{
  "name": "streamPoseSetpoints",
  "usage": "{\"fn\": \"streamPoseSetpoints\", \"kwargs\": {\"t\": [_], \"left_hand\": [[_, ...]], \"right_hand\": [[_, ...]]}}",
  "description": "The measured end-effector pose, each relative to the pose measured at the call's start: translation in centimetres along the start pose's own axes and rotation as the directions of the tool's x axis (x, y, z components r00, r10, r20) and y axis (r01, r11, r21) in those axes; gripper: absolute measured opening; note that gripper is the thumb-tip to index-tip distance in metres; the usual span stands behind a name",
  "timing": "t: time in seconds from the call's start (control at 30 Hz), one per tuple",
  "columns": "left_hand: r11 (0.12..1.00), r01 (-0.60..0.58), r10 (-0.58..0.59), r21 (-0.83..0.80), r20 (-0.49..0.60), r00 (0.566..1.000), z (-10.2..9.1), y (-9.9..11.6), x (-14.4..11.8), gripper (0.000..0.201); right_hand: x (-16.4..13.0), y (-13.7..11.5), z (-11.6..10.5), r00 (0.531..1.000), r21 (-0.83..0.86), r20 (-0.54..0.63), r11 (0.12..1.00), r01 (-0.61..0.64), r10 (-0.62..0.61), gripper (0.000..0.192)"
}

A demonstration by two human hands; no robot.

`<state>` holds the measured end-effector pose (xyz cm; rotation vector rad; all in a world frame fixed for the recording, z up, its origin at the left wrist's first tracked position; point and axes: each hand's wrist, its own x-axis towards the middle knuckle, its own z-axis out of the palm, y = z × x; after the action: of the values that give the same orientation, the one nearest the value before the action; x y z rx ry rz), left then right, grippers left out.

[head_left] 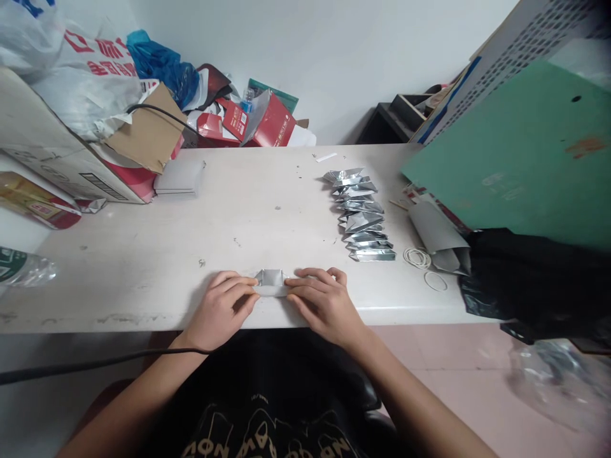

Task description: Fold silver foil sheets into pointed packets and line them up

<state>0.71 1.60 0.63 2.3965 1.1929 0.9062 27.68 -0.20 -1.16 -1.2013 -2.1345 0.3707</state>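
We see a scuffed white table (267,210) bearing a row of folded silver foil pieces (363,213), rubber bands (424,267), a grey paper sleeve (436,235), a cardboard box (52,159), red cartons (258,121) and a plastic bottle (23,267).

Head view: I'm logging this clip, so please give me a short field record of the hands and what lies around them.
left hand: pressing the left end of a silver foil piece
right hand: pressing its right end
foil piece: flat on the white table, near the front edge
row of folded foil pieces: right of centre
rubber bands: beside the row
plastic bottle: far left
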Motion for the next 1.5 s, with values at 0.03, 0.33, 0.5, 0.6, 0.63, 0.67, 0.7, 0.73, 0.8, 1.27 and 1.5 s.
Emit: {"fn": "streamPoseSetpoints", "kwargs": {"t": [0.03, 0.33, 0.5, 0.6, 0.63, 0.67, 0.7, 0.73, 0.8, 1.27, 1.5], "left_hand": [[1.000, 0.019, -0.019, -0.010, -0.006, 1.000, 0.0, -0.1, 0.0, 0.012], [0.992, 0.103, -0.102, -0.075, 0.024, 0.994, 0.0, -1.2, 1.4, 0.015], [0.989, 0.123, -0.120, -0.083, 0.041, 0.992, 0.0, -1.3, 1.8, 0.018], [0.987, 0.132, -0.127, -0.087, 0.056, 0.990, 0.0, -1.3, 1.8, 0.019], [0.988, 0.129, -0.124, -0.089, 0.058, 0.991, 0.0, -1.4, 1.8, 0.019], [0.988, 0.125, -0.120, -0.091, 0.061, 0.991, 0.0, -1.4, 1.8, 0.019], [0.989, 0.120, -0.115, -0.092, 0.060, 0.992, 0.0, -1.5, 1.8, 0.019], [0.989, 0.114, -0.109, -0.092, 0.056, 0.992, 0.0, -1.5, 1.7, 0.019], [0.990, 0.102, -0.098, -0.093, 0.050, 0.994, 0.1, -1.6, 1.7, 0.019], [0.990, 0.071, -0.063, -0.122, 0.074, 0.995, 0.1, -2.0, 1.3, 0.019], [0.992, 0.074, -0.065, -0.100, 0.093, 0.994, 0.0, -1.9, 1.5, 0.016]], "right_hand": [[0.0, 0.0, 0.1, 1.000, 0.006, -0.009, 1.000, -0.026, 0.026, 0.023], [0.7, 0.0, 1.0, 0.994, -0.061, -0.078, 0.995, -0.080, 0.075, 0.017], [0.8, 0.2, 1.0, 0.991, -0.005, -0.098, 0.996, -0.088, 0.087, 0.015], [0.9, 0.2, 1.0, 0.989, 0.037, -0.098, 0.994, -0.103, 0.106, 0.015], [1.0, 0.1, 1.0, 0.989, 0.042, -0.098, 0.993, -0.108, 0.111, 0.015], [1.0, 0.1, 1.0, 0.988, 0.047, -0.100, 0.993, -0.111, 0.115, 0.015], [1.1, 0.1, 1.0, 0.988, 0.052, -0.102, 0.992, -0.112, 0.117, 0.015], [1.1, 0.0, 1.1, 0.988, 0.057, -0.103, 0.992, -0.111, 0.117, 0.015], [1.2, -0.1, 1.1, 0.988, 0.064, -0.103, 0.992, -0.105, 0.111, 0.015], [1.1, 0.1, 1.2, 0.990, 0.049, -0.085, 0.993, -0.105, 0.109, 0.014], [1.1, 0.3, 1.2, 0.990, 0.048, -0.051, 0.990, -0.130, 0.132, 0.015]]}}
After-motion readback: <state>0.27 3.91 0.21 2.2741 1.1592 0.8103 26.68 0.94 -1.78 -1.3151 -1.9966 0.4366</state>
